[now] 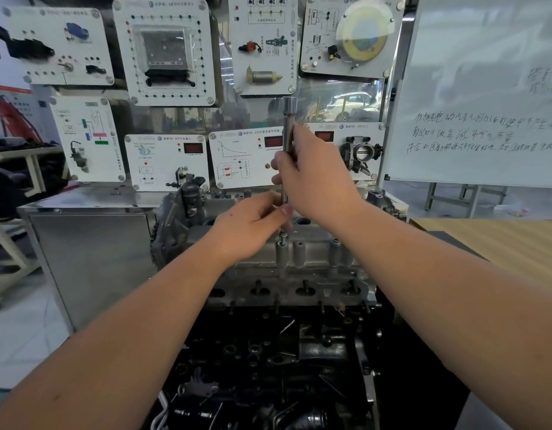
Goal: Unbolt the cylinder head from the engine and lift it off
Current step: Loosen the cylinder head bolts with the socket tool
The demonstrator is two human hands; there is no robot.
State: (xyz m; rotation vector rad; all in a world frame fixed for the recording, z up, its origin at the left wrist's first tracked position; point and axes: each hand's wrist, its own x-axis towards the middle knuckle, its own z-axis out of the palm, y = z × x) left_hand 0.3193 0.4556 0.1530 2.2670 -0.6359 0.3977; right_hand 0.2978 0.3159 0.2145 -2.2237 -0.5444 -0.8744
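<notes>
Forearms reach out; both hands (281, 193) grip a socket extension (287, 135) above the cylinder head (302, 259).

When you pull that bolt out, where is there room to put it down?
Bare room: the wooden tabletop right of the cylinder head, and the steel cabinet top to its left, below the training panels. The head's top is crowded by both hands gripping the long socket tool.

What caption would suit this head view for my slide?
Both hands, right hand above left hand, hold an upright long socket extension over a bolt on the cylinder head.
</notes>
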